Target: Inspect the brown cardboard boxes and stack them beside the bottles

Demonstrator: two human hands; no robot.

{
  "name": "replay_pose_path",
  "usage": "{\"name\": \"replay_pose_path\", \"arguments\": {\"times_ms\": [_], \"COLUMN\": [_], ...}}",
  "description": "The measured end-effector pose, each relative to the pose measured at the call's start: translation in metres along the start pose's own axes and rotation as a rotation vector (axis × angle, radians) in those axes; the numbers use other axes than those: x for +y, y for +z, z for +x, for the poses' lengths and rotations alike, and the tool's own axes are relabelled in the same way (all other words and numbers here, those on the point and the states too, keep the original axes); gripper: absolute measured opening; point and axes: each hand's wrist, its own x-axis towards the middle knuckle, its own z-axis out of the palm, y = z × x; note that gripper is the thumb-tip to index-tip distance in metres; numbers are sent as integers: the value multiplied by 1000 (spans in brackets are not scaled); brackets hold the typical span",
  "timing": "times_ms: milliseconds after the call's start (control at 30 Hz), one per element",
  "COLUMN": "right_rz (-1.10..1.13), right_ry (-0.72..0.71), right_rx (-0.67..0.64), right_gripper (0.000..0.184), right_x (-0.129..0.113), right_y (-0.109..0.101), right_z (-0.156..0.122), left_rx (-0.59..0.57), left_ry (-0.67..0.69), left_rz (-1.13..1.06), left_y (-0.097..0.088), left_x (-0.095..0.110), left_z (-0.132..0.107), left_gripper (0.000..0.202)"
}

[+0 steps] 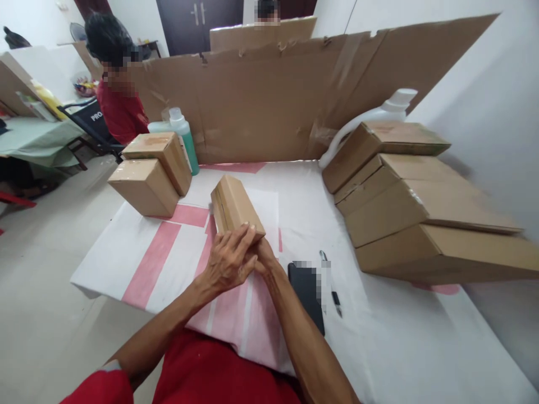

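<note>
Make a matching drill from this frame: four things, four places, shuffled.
Things:
1. small closed brown cardboard box
2. green plastic bottle with white cap
3. black flat phone
4. white plastic jug

Places:
A. behind the stack of flat cartons at right
B. under both hands, table centre
C. behind the two boxes at left
D. just right of the right forearm

Pairs: 1-B, 2-C, 3-D, 4-A

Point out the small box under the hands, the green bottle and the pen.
small box [233,203], head view, on its top face.
green bottle [188,141], head view, on its green body.
pen [336,296], head view, on its dark barrel.
</note>
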Motion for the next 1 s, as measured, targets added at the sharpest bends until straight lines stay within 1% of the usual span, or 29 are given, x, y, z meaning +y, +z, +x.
{"name": "replay_pose_path", "arguments": {"times_ms": [67, 100, 167, 233, 267, 333, 367, 433, 500, 533, 600, 667, 700, 733, 800, 833, 900, 1000], "right_rz": [149, 228, 346, 416, 424, 414, 408, 399, 393, 383, 338, 248, 189, 129, 41, 26, 45, 79], "right_ry": [99, 136, 167, 193, 205, 232, 243, 264, 288, 301, 323, 321, 291, 240, 103, 43, -23, -31], "right_rx": [-75, -94, -83, -64, -46, 9, 43, 103, 141, 156, 182, 222, 254, 284, 320, 315, 272, 250], "right_gripper": [79, 87, 92, 85, 79, 70, 67, 65, 61, 58, 51, 46, 46, 49, 62, 69, 79, 77], "right_x": [-1, -1, -1, 2, 4, 9, 12, 17, 22, 23, 25, 24, 23, 21, 18, 16, 13, 14], "right_y": [-7, -12, -24, -33, -37, -42, -43, -46, -50, -52, -57, -60, -62, -63, -64, -64, -64, -67], "right_z": [-7, -11, -19, -24, -25, -23, -22, -21, -23, -26, -35, -46, -51, -57, -64, -66, -67, -62], "left_rx": [-5, 1, 41, 136, 192, 276, 290, 275, 217, 180, 113, 79, 74, 74, 76, 77, 84, 113], "left_ry": [30, 50, 50, -31, -109, -294, -390, -492, -528, -532, -525, -510, -504, -497, -484, -480, -484, -517], "left_rz": [-110, -187, -359, -476, -486, -428, -376, -341, -354, -368, -395, -412, -415, -418, -425, -431, -446, -468], "left_y": [-2, -3, -4, -2, 0, 8, 14, 29, 46, 54, 68, 77, 80, 81, 78, 75, 66, 46], "left_x": [-1, -2, -7, -21, -32, -62, -79, -112, -137, -146, -157, -162, -163, -164, -165, -165, -164, -160], "left_z": [10, 14, 23, 35, 44, 65, 77, 100, 116, 121, 127, 127, 126, 123, 113, 106, 89, 53], "left_gripper": [63, 63, 60, 56, 54, 56, 60, 66, 59, 54, 46, 44, 44, 44, 44, 45, 45, 46]}}
